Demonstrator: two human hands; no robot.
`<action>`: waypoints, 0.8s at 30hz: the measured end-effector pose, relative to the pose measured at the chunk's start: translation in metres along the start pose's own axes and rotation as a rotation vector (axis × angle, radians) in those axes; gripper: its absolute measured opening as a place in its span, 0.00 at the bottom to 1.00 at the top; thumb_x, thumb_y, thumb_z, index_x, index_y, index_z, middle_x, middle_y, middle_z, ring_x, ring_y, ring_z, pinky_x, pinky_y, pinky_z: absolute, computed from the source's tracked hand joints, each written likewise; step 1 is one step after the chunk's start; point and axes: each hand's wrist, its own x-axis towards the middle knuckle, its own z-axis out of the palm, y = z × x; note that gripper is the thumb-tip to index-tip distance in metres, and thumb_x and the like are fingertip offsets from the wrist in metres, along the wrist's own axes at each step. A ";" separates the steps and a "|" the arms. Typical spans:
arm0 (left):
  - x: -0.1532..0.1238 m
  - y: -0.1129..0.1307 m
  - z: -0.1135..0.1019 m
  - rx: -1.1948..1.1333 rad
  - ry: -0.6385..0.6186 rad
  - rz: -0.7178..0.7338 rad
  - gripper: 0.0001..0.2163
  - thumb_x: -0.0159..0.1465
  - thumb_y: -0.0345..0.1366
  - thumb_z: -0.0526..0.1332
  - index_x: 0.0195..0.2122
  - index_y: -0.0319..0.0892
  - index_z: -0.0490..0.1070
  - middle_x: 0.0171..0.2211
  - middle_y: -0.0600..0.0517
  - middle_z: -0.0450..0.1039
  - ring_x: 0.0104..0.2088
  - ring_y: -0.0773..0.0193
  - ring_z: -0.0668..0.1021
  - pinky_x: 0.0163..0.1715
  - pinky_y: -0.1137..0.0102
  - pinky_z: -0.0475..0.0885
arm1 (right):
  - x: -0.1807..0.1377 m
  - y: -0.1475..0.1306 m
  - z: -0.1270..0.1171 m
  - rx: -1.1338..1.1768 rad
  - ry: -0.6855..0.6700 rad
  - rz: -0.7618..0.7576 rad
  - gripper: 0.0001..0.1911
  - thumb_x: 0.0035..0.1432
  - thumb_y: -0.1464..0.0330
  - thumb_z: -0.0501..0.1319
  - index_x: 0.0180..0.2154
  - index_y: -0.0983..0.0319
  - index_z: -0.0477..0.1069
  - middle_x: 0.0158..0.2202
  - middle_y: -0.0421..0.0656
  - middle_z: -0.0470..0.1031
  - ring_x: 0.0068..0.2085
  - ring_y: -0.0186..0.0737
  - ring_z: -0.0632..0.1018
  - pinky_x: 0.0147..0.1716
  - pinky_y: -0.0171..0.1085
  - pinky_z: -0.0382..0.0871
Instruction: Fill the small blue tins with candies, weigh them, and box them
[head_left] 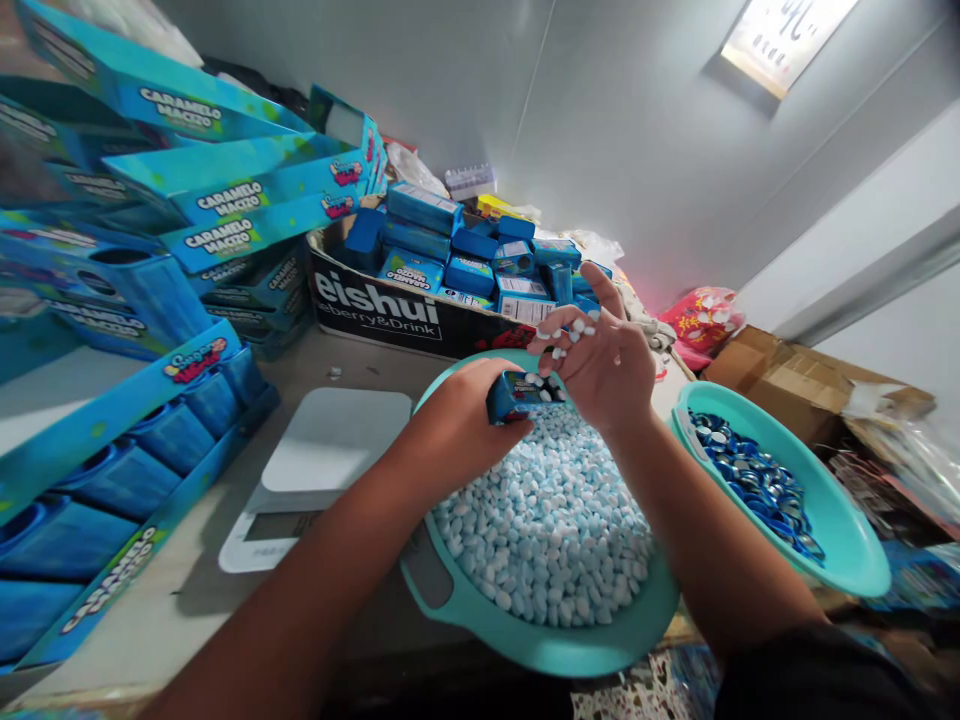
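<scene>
My left hand (465, 425) is closed round a small blue candy box (514, 395) whose open end faces right and shows white candies inside. My right hand (600, 360) is cupped just beside the box's opening, with several pale blue-white candies (571, 328) lying in its fingers. Both hands hover over a teal basin (525, 630) heaped with small blue-white candies (547, 520).
A second teal basin (855, 540) at the right holds dark blue round caps (757, 480). A white scale (315, 470) sits at the left. Blue display cartons (112, 430) stack at the left; a black cardboard box (390, 310) of filled blue boxes stands behind. Brown cartons (795, 375) lie far right.
</scene>
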 end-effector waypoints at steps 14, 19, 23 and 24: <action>0.000 -0.001 -0.001 -0.023 -0.005 -0.033 0.14 0.56 0.32 0.66 0.44 0.46 0.74 0.43 0.53 0.78 0.45 0.57 0.78 0.46 0.63 0.71 | -0.005 -0.013 0.001 -0.155 -0.163 0.061 0.39 0.59 0.52 0.62 0.67 0.54 0.54 0.40 0.44 0.76 0.44 0.49 0.79 0.30 0.39 0.76; -0.001 -0.003 -0.002 -0.057 -0.020 0.059 0.15 0.56 0.30 0.66 0.46 0.44 0.73 0.45 0.51 0.77 0.46 0.57 0.77 0.47 0.64 0.71 | -0.008 -0.021 -0.005 -0.205 -0.174 -0.020 0.21 0.59 0.57 0.66 0.53 0.55 0.72 0.42 0.43 0.78 0.47 0.48 0.79 0.32 0.38 0.78; -0.002 -0.004 -0.001 -0.044 -0.020 0.023 0.16 0.56 0.32 0.67 0.47 0.44 0.72 0.44 0.50 0.77 0.45 0.56 0.78 0.44 0.63 0.71 | -0.008 -0.026 -0.008 -0.228 -0.196 -0.039 0.13 0.62 0.58 0.66 0.44 0.58 0.79 0.43 0.45 0.79 0.47 0.48 0.79 0.32 0.38 0.78; -0.002 -0.004 -0.001 -0.035 -0.016 0.013 0.16 0.56 0.32 0.67 0.47 0.44 0.72 0.43 0.50 0.77 0.45 0.56 0.78 0.44 0.63 0.71 | -0.007 -0.026 -0.008 -0.233 -0.219 -0.041 0.12 0.62 0.59 0.65 0.43 0.58 0.79 0.44 0.45 0.79 0.47 0.48 0.79 0.33 0.38 0.78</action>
